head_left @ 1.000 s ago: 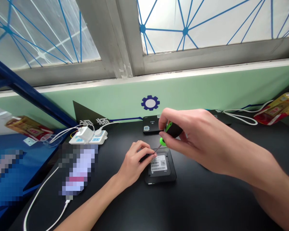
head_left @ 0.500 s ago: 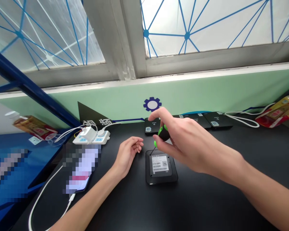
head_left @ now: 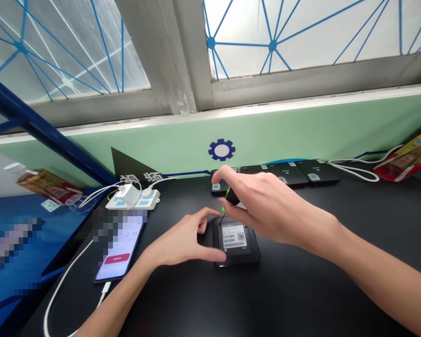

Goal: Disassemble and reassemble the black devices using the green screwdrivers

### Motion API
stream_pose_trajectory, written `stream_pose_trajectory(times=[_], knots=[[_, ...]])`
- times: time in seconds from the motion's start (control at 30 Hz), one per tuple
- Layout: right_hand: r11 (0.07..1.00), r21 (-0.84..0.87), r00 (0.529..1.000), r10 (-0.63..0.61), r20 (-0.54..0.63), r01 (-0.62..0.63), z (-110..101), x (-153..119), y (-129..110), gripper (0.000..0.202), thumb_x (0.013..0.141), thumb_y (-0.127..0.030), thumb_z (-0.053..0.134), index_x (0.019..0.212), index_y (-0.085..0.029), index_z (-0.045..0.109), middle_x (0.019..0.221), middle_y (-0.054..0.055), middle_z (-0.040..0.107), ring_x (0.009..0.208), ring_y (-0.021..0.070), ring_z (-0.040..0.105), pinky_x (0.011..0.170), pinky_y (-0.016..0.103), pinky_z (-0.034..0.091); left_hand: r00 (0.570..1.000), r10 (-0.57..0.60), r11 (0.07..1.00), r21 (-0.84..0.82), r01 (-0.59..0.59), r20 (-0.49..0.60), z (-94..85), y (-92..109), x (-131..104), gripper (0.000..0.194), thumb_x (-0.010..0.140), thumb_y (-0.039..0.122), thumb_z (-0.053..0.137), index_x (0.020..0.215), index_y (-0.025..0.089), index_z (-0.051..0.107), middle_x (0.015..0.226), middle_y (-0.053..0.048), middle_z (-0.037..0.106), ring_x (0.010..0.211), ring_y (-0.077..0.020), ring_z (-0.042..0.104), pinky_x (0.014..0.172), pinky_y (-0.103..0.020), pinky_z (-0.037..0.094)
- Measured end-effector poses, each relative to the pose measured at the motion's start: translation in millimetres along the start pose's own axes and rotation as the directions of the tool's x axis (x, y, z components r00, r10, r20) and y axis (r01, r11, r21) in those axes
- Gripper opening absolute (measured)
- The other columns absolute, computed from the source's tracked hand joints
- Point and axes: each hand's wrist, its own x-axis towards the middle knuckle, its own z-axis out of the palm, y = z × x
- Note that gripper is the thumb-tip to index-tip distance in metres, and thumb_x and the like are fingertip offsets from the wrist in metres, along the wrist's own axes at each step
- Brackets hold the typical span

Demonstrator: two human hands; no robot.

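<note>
A black, flat square device (head_left: pixel 254 252) lies on the dark table, its inner panel bearing a white label with a QR code. My right hand (head_left: pixel 263 199) is closed around a black-and-green screwdriver (head_left: pixel 232 196), which tilts with its thin shaft down to the panel's far left corner. My left hand (head_left: pixel 187 236) is at the device's left side, thumb and index finger stretched apart. The thumb overlaps the near left part of the device; the index fingertip is by its far left corner. Whether the left fingers press on it cannot be told.
Several similar black devices (head_left: pixel 289 175) line the wall at the back. A white power strip (head_left: pixel 149 201) and a lit phone (head_left: pixel 117 252) with a white cable are at left. A bottle (head_left: pixel 44 185) lies farther left; a yellow-and-red package (head_left: pixel 407 159) is at far right.
My left hand has moved right to the device, its curled fingers spreading into a wide thumb-and-index span. The right hand still holds the screwdriver at the same corner, slightly turned.
</note>
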Motion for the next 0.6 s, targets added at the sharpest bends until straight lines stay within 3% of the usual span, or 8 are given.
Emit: stream_pose_trajectory(times=[0.07,0.17,0.3,0.43,0.53,0.6], knots=[[1.0,-0.001,1.0,-0.003,0.002,0.003,0,1,-1,0.023,0.116,-0.031,0.06,0.133,-0.017,0.053,0.081,-0.005,0.069,0.062,0.0171,0.06,0.064,0.032,0.035,1.0,-0.015,0.987,0.158,0.011,0.023,3.3,5,-5,0.104,0.061,0.07,0.102,0.146,0.026,0.063,0.093,0.001,0.058,0.083,-0.0255,0.057,0.069,-0.031,0.038],[1.0,-0.023,1.0,0.011,0.0,-0.011,0,3,-2,0.028,0.116,-0.041,0.063,0.13,-0.017,0.055,0.083,-0.004,0.071,0.065,0.0178,0.063,0.062,0.032,0.033,0.999,0.037,0.97,0.242,-0.033,-0.012,13.0,8,-6,0.106,0.058,0.062,0.105,0.148,0.025,0.063,0.096,-0.002,0.066,0.086,-0.0306,0.064,0.072,-0.033,0.042],[0.991,-0.126,0.999,0.054,0.005,-0.053,2,7,-2,0.035,0.118,-0.053,0.055,0.117,-0.019,0.061,0.072,-0.003,0.066,0.06,0.0187,0.059,0.058,0.032,0.025,0.989,0.137,0.97,0.213,-0.12,-0.065,27.7,5,-1,0.102,0.059,0.055,0.107,0.147,0.025,0.065,0.091,-0.001,0.067,0.081,-0.03,0.066,0.069,-0.033,0.043],[0.978,-0.198,0.997,0.067,-0.027,-0.071,1,6,-2,0.05,0.118,-0.066,0.044,0.103,-0.022,0.061,0.062,-0.004,0.056,0.053,0.0169,0.046,0.057,0.032,0.019,0.968,0.243,0.961,0.151,-0.231,-0.064,41.3,3,7,0.102,0.057,0.055,0.109,0.145,0.026,0.067,0.102,-0.004,0.071,0.089,-0.0306,0.067,0.074,-0.035,0.05],[0.989,-0.151,1.0,0.004,-0.004,-0.004,0,4,-4,0.03,0.118,-0.045,0.05,0.102,-0.023,0.061,0.069,-0.005,0.06,0.056,0.0147,0.039,0.057,0.032,0.02,0.947,0.312,0.945,0.122,-0.302,-0.074,49.7,1,14,0.094,0.057,0.055,0.109,0.137,0.024,0.07,0.11,-0.008,0.074,0.091,-0.0315,0.067,0.079,-0.04,0.054],[0.993,-0.115,1.0,-0.017,0.006,0.017,-1,3,-6,0.012,0.112,-0.028,0.052,0.105,-0.023,0.061,0.075,-0.006,0.064,0.057,0.0139,0.037,0.058,0.032,0.021,0.936,0.345,0.936,0.104,-0.336,-0.074,52.9,0,17,0.092,0.058,0.056,0.109,0.135,0.023,0.07,0.116,-0.01,0.076,0.095,-0.0339,0.068,0.082,-0.043,0.056]])
